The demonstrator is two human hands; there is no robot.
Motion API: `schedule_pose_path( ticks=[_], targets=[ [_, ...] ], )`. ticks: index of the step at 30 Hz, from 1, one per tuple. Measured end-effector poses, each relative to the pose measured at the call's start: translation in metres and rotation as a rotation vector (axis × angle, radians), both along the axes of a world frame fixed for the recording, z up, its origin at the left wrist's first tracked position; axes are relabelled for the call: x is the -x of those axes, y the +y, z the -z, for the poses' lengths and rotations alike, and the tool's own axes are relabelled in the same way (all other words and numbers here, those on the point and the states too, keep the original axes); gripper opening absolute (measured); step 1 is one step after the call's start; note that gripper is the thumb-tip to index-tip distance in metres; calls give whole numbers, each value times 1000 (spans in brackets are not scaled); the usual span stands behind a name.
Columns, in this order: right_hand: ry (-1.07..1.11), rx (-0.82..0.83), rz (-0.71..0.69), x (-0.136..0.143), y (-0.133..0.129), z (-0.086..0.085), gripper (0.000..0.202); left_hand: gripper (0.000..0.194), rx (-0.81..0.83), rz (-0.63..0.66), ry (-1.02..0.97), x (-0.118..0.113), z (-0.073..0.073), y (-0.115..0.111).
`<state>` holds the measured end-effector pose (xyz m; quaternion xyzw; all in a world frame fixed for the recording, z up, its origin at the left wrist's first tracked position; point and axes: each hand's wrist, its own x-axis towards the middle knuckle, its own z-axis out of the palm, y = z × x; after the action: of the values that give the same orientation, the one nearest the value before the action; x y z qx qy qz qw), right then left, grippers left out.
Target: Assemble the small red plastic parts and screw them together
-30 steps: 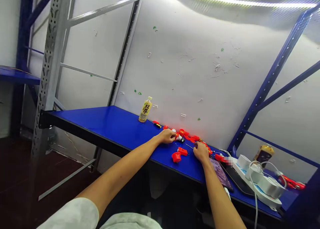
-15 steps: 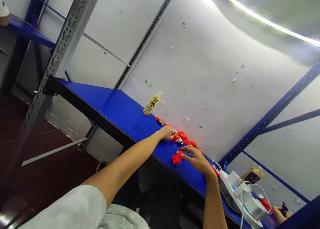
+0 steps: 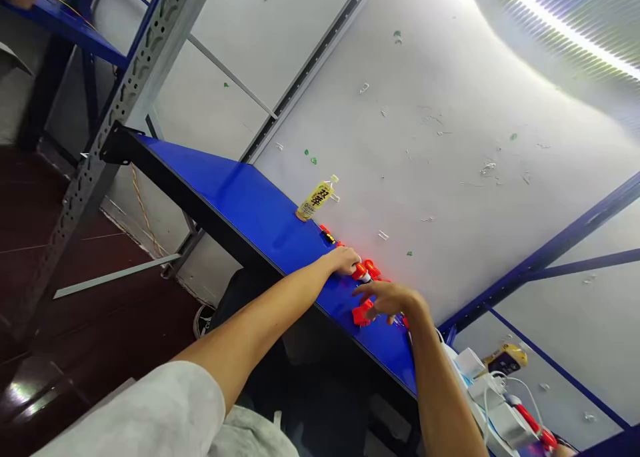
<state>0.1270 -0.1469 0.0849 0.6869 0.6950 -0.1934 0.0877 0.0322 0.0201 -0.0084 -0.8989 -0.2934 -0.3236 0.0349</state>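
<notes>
**Red parts handled on blue shelf**

A blue metal shelf (image 3: 240, 197), fixed to a grey perforated upright (image 3: 107, 137) against a white wall (image 3: 425, 97), was seen tilted across the frame. A yellow-labelled bottle (image 3: 317, 198) stood at the back edge, against the wall. A white power strip (image 3: 493, 400) with cables lay at the far right. The left hand (image 3: 345, 259) was laid over a row of red plastic parts (image 3: 371, 269) beside the wall; whether anything was gripped could not be told. The right hand (image 3: 387, 299) was held with fingers loosely spread just above a separate red piece (image 3: 361, 314) near the front edge, nothing clasped.
</notes>
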Motion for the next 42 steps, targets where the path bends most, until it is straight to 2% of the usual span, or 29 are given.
schedule_pose_path(
  ticks=[5,8,10,12,14,18,22,27,35,42],
  targets=[
    [-95,113,-42,4,8,4,61,19,4,0,18,-2,0,2],
    [-131,190,-55,-2,11,6,57,20,7,1,28,-2,1,3],
    [-87,173,-70,-10,12,5,55,20,12,1,37,-2,1,4],
    [28,90,-101,-22,13,1,53,19,19,5,46,-1,1,5],
    [158,-70,-126,-38,16,-4,52,19,28,12,51,-1,2,5],
    [212,-345,-50,-71,25,-3,53,21,46,24,50,0,2,4],
    [330,-326,-7,-89,33,18,57,21,54,24,64,0,2,4],
    [370,-295,19,-96,34,33,61,22,68,14,84,-2,3,5],
    [417,-226,52,-93,28,31,63,16,99,22,96,-4,3,6],
    [376,-261,94,-89,26,32,51,14,98,29,103,-1,1,0]
  ],
)
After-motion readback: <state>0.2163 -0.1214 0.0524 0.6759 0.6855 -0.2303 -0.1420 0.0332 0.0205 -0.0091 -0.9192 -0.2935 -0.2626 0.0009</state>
